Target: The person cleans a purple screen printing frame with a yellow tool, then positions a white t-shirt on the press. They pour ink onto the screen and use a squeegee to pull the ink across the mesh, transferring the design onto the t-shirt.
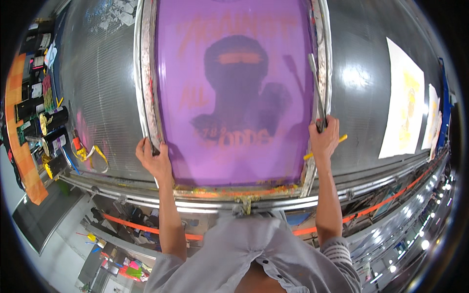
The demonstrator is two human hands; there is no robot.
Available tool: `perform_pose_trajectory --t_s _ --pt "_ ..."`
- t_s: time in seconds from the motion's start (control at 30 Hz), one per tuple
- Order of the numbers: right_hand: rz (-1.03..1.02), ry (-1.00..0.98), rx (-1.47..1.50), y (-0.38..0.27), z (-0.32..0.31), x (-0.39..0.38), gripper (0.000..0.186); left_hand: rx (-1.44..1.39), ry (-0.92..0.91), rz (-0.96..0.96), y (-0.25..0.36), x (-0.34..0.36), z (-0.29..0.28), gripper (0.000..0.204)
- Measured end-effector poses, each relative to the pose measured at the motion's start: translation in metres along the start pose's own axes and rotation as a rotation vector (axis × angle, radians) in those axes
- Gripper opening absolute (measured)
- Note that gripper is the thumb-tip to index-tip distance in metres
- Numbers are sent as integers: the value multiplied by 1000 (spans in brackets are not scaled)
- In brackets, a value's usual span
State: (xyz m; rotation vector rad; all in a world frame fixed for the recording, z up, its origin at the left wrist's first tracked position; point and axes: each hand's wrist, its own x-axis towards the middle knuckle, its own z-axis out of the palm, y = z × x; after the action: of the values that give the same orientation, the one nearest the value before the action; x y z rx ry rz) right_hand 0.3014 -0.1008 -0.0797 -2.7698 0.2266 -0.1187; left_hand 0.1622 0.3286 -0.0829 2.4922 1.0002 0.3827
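grey shirt [215, 254] | dark buttons [265, 261] down front | short sleeves | pale stripes [337, 251] around right sleeve

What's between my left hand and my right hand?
The purple screen stretches between your left hand and right hand, in the head view.

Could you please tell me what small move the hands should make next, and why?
Perhaps the right hand should lift the long grey tool clear of the frame: it seems held there, reaching along the right side by the purple screen, which it might scrape. The left hand grips the frame's left side.
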Motion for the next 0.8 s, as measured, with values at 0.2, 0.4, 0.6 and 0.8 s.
perform_pose_trajectory --t_s 0.2,0.4,0.6,0.8 --pt "7 -37 -82 -1 -3 -4 50 70 23 -34 10 -1 1 47" --pt "53 -86 -40 -1 -3 -1 53 -30 -60 -109 7 -3 0 47" --pt "-8 -66 -53 -1 -7 -2 56 255 46 129 50 3 6 51" --pt "-52 -52 -32 4 -1 -5 59 69 -481 534 159 32 64 63"
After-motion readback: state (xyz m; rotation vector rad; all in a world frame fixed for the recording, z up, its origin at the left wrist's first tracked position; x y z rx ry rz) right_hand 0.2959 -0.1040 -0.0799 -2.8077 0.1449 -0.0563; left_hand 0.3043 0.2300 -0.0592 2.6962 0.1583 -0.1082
